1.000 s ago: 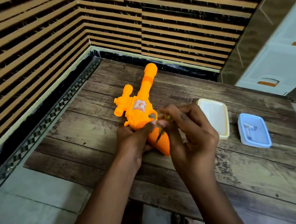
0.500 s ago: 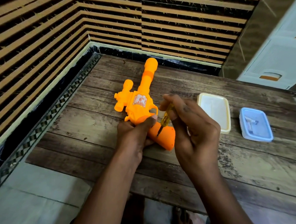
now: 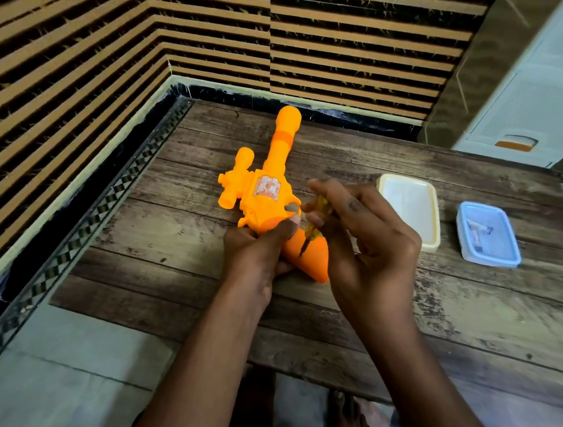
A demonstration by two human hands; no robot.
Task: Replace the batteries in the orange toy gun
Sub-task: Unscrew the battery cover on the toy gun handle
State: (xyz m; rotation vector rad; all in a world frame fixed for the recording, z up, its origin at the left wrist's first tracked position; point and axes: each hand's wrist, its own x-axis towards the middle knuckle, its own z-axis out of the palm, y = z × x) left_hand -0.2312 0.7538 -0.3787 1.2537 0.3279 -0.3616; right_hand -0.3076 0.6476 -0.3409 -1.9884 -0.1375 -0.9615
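The toy gun (image 3: 267,198) lies on the wooden counter (image 3: 469,317) as it did 0.5 s ago, barrel pointing far, grip toward the near right. The left hand (image 3: 256,248) still wraps its fingers around the body just behind the trigger. The right hand (image 3: 363,242) keeps pinching a small yellow screwdriver (image 3: 313,226) in its fingers, the tip on the grip; its fingers have shifted slightly. Right of them sit 2 containers, cream (image 3: 411,208) and blue (image 3: 488,233), unmoved.

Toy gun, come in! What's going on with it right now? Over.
Left hand grips the gun at its handle. Right hand pinches a screwdriver, tip on the handle. Cover looks shut. Nothing in the way.
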